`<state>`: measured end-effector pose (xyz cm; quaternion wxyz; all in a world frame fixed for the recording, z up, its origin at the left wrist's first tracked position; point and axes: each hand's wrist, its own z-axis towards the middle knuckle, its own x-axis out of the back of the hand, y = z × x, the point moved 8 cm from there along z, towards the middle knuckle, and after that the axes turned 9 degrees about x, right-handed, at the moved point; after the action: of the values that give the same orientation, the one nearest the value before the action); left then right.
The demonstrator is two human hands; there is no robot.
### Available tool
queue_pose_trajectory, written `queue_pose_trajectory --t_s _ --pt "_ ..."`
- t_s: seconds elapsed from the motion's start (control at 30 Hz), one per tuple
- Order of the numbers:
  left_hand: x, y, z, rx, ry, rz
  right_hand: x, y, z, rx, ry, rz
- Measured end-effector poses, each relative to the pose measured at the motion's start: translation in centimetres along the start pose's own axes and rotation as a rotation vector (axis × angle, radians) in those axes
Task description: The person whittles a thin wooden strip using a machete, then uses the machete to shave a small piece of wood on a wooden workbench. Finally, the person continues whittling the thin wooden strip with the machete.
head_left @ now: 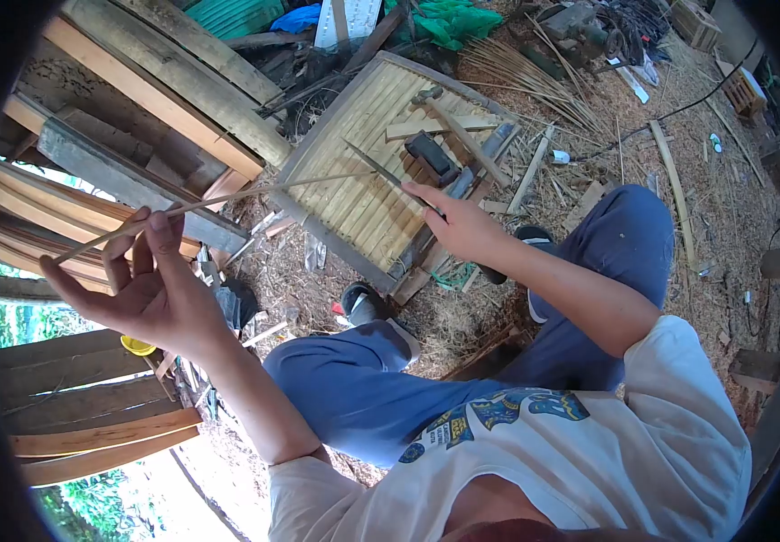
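Observation:
My left hand [159,285] is raised at the left, thumb and fingers pinching a long thin bamboo strip [254,191]. The strip slants up to the right, its far end over a framed panel of pale slats [331,206]. My right hand [458,226] is closed round the handle of a knife [379,169]. The narrow dark blade points up and left, and it overlaps the strip's far end in this view. Beyond the knife, a dark block [432,155] and a hammer [464,137] with a wooden handle lie on the panel.
Wood shavings and loose sticks cover the ground, with a pile of thin bamboo strips [535,81] beyond the panel. Planks and beams [159,77] stand along the left. A black cable [679,110] crosses the upper right. My bent legs [620,248] flank the panel's near edge.

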<state>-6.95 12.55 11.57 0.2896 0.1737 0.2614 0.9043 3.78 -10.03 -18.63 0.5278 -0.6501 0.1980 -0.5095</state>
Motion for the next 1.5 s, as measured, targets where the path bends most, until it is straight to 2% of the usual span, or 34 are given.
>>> queue_pose_trajectory --t_s 0.1,0.27,0.33,0.43,0.53,0.63,0.73,0.77,0.87,1.37,1.43,1.5 --pt "0.9 0.9 0.2 -0.054 -0.003 0.047 0.8 -1.0 -1.2 -0.245 -0.095 0.301" --pt "1.6 2.4 -0.3 -0.068 0.009 0.070 1.8 -1.8 -1.9 -0.212 -0.075 0.426" --pt "1.6 2.2 -0.5 -0.111 -0.085 0.071 2.0 -2.2 -2.2 -0.207 -0.065 0.459" --pt "1.1 2.2 -0.6 -0.102 -0.147 0.076 2.3 -2.7 -2.7 -0.239 -0.089 0.456" --pt "0.9 1.9 -0.5 -0.055 -0.138 0.090 2.2 -2.9 -2.9 -0.253 -0.115 0.463" --pt "0.9 1.2 -0.4 -0.090 -0.112 0.056 2.0 -2.9 -3.1 -0.238 -0.102 0.478" --pt "0.2 0.0 -0.6 0.111 -0.058 0.027 2.2 -3.1 -3.1 -0.232 -0.085 0.483" --pt "-0.7 -0.2 -0.4 0.119 -0.137 -0.036 2.3 -3.2 -3.2 -0.235 -0.081 0.483" --pt "-2.0 -2.2 -0.5 0.216 -0.171 -0.119 2.4 -2.8 -3.3 -0.217 -0.087 0.497" --pt "-6.9 -2.7 -3.7 0.256 -0.370 -0.228 3.8 -2.2 -5.2 -0.226 -0.111 0.502" --pt "-7.1 -2.3 -3.8 0.246 -0.373 -0.250 4.0 -3.1 -5.3 -0.228 -0.105 0.483" --pt "-7.1 -2.0 -4.0 0.322 -0.356 -0.214 4.9 -4.9 -5.1 -0.195 -0.087 0.449"
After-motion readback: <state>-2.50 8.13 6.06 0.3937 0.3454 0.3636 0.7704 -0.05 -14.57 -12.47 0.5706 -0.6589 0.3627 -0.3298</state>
